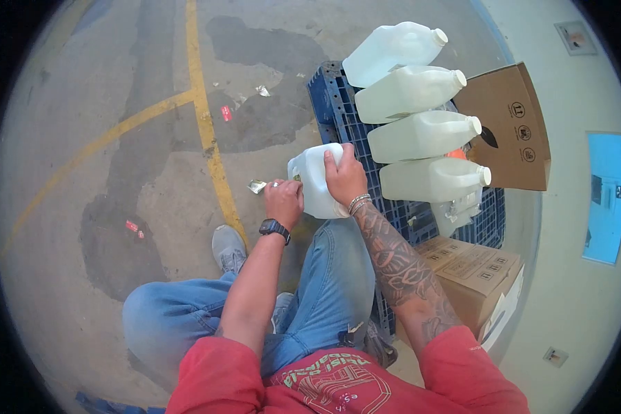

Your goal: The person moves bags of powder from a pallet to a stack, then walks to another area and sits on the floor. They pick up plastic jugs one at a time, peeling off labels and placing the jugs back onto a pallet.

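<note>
A white translucent plastic jug rests tilted on my raised knee. My right hand wraps around the jug's right side, thumb on top. My left hand is at the jug's left side with its fingers closed. A crumpled silvery piece of label sticks out from the left fingertips. A bit of greenish label shows on the jug beside those fingers. The jug's mouth is hidden from me.
To the right, several capped jugs lie in a row on a blue plastic pallet. An open cardboard box stands behind them, and another carton is nearer me. Red scraps litter the concrete floor, which has yellow lines.
</note>
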The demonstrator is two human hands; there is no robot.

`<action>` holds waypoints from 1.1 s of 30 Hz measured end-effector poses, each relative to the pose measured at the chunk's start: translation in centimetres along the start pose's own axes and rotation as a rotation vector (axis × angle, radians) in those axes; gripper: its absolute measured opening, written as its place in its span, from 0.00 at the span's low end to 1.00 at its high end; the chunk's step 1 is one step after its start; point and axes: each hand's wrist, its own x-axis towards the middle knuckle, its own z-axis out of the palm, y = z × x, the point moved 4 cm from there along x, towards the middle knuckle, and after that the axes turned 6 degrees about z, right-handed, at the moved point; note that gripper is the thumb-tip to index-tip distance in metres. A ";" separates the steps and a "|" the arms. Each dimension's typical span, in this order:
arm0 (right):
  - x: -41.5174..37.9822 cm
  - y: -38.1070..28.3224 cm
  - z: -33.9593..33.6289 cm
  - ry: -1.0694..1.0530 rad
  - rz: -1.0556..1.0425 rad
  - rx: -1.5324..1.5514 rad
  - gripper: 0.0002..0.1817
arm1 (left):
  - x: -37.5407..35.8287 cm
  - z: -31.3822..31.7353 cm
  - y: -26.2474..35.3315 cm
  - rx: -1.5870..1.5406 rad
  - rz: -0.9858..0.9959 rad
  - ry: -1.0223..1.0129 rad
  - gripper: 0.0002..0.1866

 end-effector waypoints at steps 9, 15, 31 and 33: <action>0.0 -0.1 0.0 0.006 -0.005 -0.007 0.24 | -0.6 0.6 -1.9 -0.179 -0.122 -0.053 0.06; 0.0 -0.1 0.0 0.000 -0.010 -0.023 0.24 | -0.3 -0.3 -2.0 -0.230 -0.127 -0.130 0.08; 0.0 0.0 -0.1 0.007 -0.010 -0.012 0.24 | 0.0 1.2 -1.0 -0.026 -0.087 -0.122 0.08; 0.0 0.0 0.0 0.011 -0.009 -0.029 0.24 | -0.1 1.4 -1.7 -0.106 -0.097 -0.125 0.08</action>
